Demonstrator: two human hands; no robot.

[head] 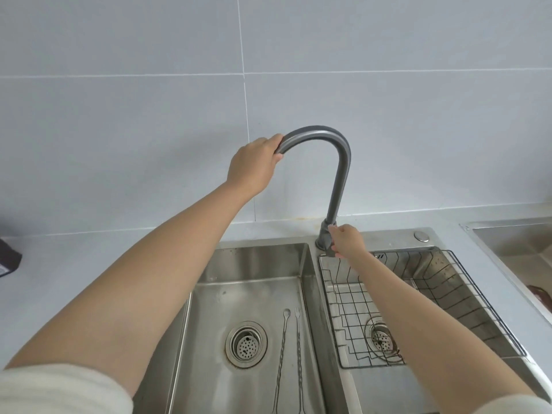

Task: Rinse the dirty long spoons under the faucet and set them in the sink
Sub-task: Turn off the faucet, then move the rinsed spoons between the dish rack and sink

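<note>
A tall grey faucet [339, 180] arches over the double steel sink [257, 264]. My left hand [254, 164] grips the spout end of the faucet, above the left basin. My right hand [346, 242] holds the faucet handle at its base. No water runs. On the floor of the left basin lie a long thin spoon [282, 354] and, beside it on the right, a long thin fork [298, 354], both with twisted stems and heads pointing to the wall. They rest just right of the drain strainer [246, 343].
A black wire rack [466, 291] sits in the right basin over its drain [380, 336]. Another steel basin [513, 246] is at the far right. A dark object [9, 258] lies on the grey counter at the left edge. Tiled wall stands behind.
</note>
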